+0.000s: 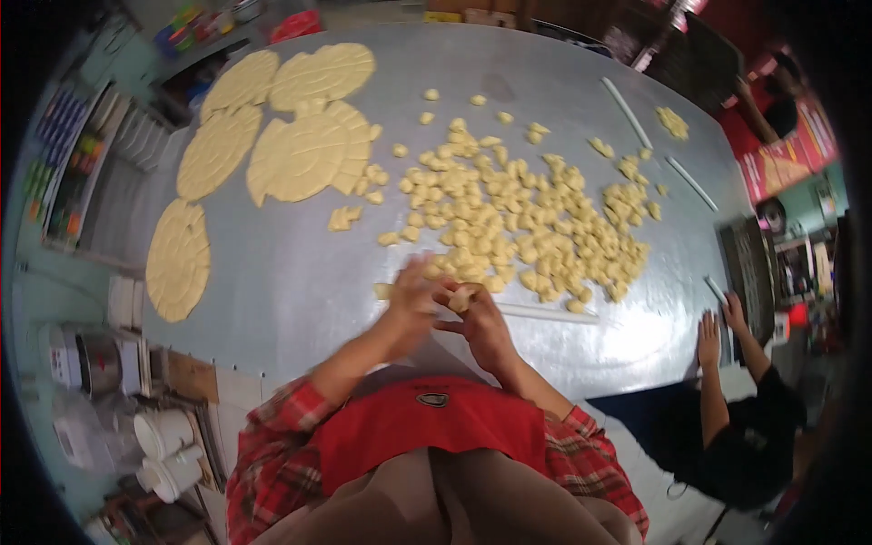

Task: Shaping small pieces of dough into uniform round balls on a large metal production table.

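Note:
My left hand (413, 304), blurred, has its fingers beside my right hand (486, 331) at the near middle of the metal table (263, 282); whether it grips anything is unclear. My right hand's fingers are curled round a small piece of pale yellow dough (462, 297). A white rod (549, 312) lies to the right, behind my hands. Beyond them is a loose spread of small dough pieces (518, 218). Several flattened, scored dough rounds (300, 150) lie on the left part of the table.
More white rods (627, 113) lie at the right. A co-worker in dark clothing (745, 436) has hands at the right table edge; another person (777, 113) is at the far right. A shelf unit (86, 163), white buckets (163, 436) and an appliance (95, 363) stand off the left side.

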Motion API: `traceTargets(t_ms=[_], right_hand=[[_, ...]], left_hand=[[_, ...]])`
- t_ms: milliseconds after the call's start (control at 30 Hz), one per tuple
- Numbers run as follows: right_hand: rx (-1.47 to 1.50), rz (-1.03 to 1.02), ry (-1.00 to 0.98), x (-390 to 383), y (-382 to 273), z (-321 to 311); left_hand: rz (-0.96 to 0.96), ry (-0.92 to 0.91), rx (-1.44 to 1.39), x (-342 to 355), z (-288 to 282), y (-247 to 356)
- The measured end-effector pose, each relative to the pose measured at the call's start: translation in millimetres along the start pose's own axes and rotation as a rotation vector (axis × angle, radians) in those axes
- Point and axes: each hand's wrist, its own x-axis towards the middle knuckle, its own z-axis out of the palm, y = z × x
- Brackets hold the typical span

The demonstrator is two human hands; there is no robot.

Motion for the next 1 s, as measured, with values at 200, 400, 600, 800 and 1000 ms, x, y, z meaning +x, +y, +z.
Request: traceTargets(t_ms=[200, 400, 600, 800, 1000], right_hand=[[0.068, -0.194, 0.265, 30, -52, -68], [-0.751, -0.819, 0.853, 30, -204, -222], [-1.507, -0.672, 0.869, 76, -248, -324], [-1.746, -0.107, 0.877, 155, -225, -240], [-1.499, -0.749, 0.658, 188, -217, -232]], left_hand=[[-0.085, 0.027, -0.309, 65, -30, 15], [-0.873, 0.242, 0.129, 19, -80, -152], [-0.652, 0.001, 0.219, 37, -47, -183], [-0.722, 0.195, 0.084, 11, -51, -202], [-0.999, 0.432, -1.287, -38, -84, -181]])
